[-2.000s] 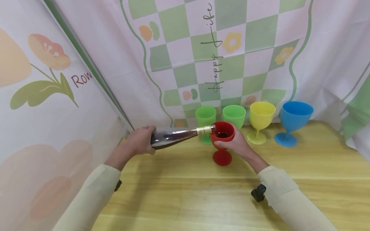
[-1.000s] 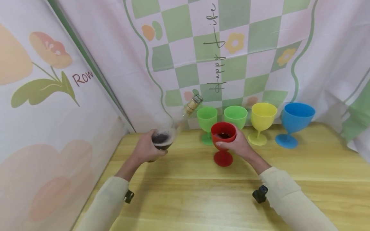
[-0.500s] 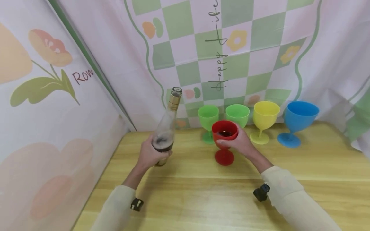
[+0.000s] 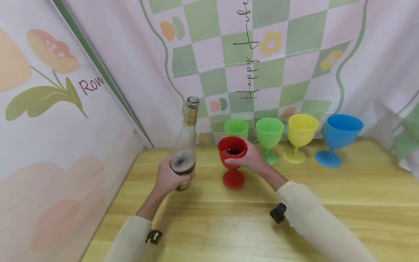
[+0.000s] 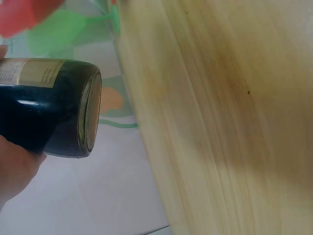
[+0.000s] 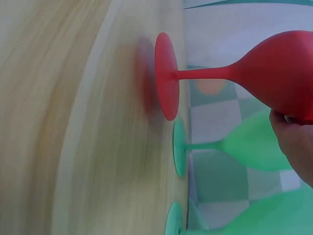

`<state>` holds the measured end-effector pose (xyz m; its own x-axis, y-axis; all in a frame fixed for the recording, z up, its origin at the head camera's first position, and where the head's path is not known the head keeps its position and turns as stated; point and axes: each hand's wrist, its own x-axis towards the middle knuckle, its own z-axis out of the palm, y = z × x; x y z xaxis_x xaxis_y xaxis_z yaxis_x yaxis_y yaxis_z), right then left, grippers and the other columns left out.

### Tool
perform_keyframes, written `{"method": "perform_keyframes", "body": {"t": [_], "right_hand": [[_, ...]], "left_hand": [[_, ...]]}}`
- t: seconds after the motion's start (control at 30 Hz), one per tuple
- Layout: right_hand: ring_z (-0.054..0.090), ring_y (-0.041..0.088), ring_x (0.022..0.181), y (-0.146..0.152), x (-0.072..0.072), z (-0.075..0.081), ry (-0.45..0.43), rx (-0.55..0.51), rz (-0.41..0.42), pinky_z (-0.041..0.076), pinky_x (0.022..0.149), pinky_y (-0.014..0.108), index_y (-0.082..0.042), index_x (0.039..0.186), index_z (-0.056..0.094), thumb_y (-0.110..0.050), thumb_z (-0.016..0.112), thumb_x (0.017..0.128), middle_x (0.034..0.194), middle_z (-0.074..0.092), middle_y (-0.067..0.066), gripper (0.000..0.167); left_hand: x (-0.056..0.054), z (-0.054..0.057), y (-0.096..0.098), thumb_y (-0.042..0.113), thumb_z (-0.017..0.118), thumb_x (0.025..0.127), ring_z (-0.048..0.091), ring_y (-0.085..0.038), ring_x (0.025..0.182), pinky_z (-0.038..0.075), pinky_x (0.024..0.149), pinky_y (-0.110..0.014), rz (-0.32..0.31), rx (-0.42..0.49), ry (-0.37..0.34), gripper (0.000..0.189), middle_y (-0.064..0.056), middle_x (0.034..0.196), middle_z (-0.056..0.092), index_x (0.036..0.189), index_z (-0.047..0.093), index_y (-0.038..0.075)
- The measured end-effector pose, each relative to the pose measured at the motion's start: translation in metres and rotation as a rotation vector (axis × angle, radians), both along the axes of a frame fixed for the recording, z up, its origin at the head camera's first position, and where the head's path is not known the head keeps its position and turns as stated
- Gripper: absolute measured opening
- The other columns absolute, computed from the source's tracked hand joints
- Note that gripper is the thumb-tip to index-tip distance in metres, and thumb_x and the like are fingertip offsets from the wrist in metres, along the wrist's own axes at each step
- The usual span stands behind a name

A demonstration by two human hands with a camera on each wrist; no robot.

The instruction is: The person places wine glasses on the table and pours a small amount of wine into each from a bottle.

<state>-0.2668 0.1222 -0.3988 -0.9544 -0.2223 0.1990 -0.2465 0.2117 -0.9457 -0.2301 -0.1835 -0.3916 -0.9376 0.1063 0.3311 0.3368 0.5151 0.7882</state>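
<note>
My left hand (image 4: 170, 177) grips a clear glass wine bottle (image 4: 186, 151) by its lower body, nearly upright, with dark liquid low inside and a gold band at the neck. In the left wrist view the base of the bottle (image 5: 58, 110) shows in the air, off the wooden table. My right hand (image 4: 251, 159) holds a red plastic goblet (image 4: 225, 160) round its bowl, thumb across the near side. Dark liquid lies in the goblet. From the right wrist view, the foot of the goblet (image 6: 167, 76) hangs slightly over the tabletop.
Along the back of the wooden table (image 4: 216, 218) stand two green goblets (image 4: 236, 127) (image 4: 270, 131), a yellow goblet (image 4: 302, 131) and a larger blue goblet (image 4: 342, 133). A patterned cloth (image 4: 209, 83) hangs behind them, and another cloth panel (image 4: 65, 138) closes the left side.
The bottle, tipped over the red goblet's rim two seconds ago, has swung upright and left in my left hand. Within the last half second my right hand has moved the red goblet left.
</note>
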Motion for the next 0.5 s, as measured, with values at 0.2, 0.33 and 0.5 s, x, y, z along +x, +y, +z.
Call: {"method": "perform_keyframes", "body": {"t": [0.2, 0.33, 0.5], "right_hand": [[0.052, 0.032, 0.132, -0.027, -0.015, 0.001, -0.001, -0.041, 0.038, 0.054, 0.099, 0.037, -0.008, 0.147, 0.045, -0.011, 0.083, 0.08, 0.144, 0.055, 0.016, 0.077], [0.053, 0.032, 0.132, -0.046, -0.025, 0.004, 0.02, -0.066, 0.007, 0.053, 0.102, 0.044, -0.009, 0.145, 0.047, -0.01, 0.084, 0.08, 0.143, 0.056, 0.014, 0.075], [0.051, 0.03, 0.133, -0.067, -0.035, 0.006, -0.012, -0.046, -0.03, 0.052, 0.105, 0.047, -0.01, 0.146, 0.043, -0.015, 0.083, 0.082, 0.144, 0.055, 0.011, 0.076]], "left_hand": [[0.004, 0.002, 0.002, 0.017, 0.093, 0.065, 0.069, -0.032, 0.11, 0.056, 0.091, -0.049, -0.004, 0.002, -0.008, 0.074, -0.014, 0.12, 0.072, 0.131, 0.06, 0.008], [0.004, 0.004, 0.002, 0.019, 0.093, 0.065, 0.069, -0.03, 0.11, 0.055, 0.093, -0.047, -0.005, -0.003, -0.029, 0.075, -0.013, 0.12, 0.072, 0.131, 0.06, 0.009], [0.006, 0.003, 0.002, 0.019, 0.094, 0.065, 0.067, -0.029, 0.112, 0.053, 0.096, -0.046, -0.025, -0.004, -0.059, 0.077, -0.011, 0.122, 0.071, 0.132, 0.059, 0.01]]}}
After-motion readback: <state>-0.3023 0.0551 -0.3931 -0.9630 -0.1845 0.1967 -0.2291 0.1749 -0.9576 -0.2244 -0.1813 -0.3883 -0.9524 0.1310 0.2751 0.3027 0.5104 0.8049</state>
